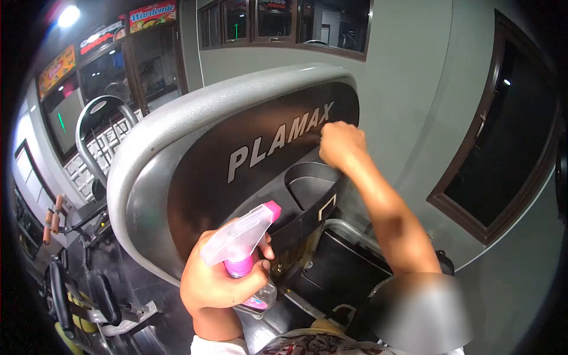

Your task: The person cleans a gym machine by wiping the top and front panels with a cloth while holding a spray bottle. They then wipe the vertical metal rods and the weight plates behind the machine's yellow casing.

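My left hand point(207, 281) is wrapped round a spray bottle point(242, 239) with a translucent white trigger head, a pink nozzle tip and a pink collar. The nozzle points up and to the right. Before me stands a gym machine's large dark panel point(204, 148) in a rounded silver frame, lettered PLAMAX. My right hand point(343, 144) is closed in a fist at the panel's right side, by the last letter. Its fingers are curled away from view, and I cannot tell what is in them. Below that hand, a black recessed holder point(310, 183) projects from the panel.
Black weight plates or padding point(349, 266) and a curved metal bar point(349, 228) sit below the panel. More exercise equipment point(94, 296) stands at the left. A grey wall point(408, 89) with a dark-framed window point(497, 136) rises on the right.
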### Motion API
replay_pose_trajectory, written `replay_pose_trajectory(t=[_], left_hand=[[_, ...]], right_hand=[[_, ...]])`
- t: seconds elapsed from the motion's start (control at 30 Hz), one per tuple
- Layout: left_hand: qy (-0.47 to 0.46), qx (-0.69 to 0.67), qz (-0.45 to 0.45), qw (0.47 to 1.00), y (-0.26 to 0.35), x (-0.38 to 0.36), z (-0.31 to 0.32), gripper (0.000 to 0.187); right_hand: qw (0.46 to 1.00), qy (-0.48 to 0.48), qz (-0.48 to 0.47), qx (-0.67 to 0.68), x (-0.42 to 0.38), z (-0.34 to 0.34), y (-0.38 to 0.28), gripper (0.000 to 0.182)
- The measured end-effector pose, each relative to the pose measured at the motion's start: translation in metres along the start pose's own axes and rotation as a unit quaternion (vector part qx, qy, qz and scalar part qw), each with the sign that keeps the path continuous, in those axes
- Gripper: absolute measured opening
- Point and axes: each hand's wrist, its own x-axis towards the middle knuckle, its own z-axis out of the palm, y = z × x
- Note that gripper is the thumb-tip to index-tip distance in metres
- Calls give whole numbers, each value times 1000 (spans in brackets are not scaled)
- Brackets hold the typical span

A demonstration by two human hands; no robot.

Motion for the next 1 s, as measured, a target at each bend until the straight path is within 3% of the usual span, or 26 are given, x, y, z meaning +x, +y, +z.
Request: replay_pose_trajectory(t=[0.13, 0.23, 0.37, 0.53, 0.67, 0.7, 0.77, 0.83, 0.87, 0.97, 1.0], left_hand=[[-2, -35, -13, 999, -3, -2, 1, 41], [3, -19, -28, 999, 0, -2, 2, 41], [10, -13, -9, 1000, 0, -1, 5, 40], [-23, 11, -6, 1000, 0, 0, 3, 49], [-23, 30, 0, 999, -5, -3, 4, 47], [-19, 30, 9, 999, -6, -4, 3, 46], [-18, 56, 13, 998, -3, -3, 2, 44], [-30, 57, 23, 998, -4, -1, 1, 44], [-25, 54, 25, 998, -2, 1, 3, 45], [7, -23, -9, 1000, -1, 0, 7, 47], [1, -45, -11, 999, -5, -2, 4, 55]], right_hand=[[992, 47, -96, 66, -33, 1, -4, 21], [996, 48, 16, 74, -14, 9, 18, 23], [998, 12, 50, 26, -6, 6, -3, 27], [988, 36, -141, 53, -50, -1, -26, 25], [997, 74, 8, 7, -10, 10, 15, 24], [998, 46, 30, 43, -8, 2, 22, 25], [995, -15, 2, 104, -13, -5, 15, 27], [998, -18, -56, 31, -29, -12, -21, 26], [994, 10, -102, 44, -41, -10, -32, 25], [975, -36, -175, 130, -70, -24, -36, 23], [981, -68, -139, 122, -66, -26, -34, 23]])
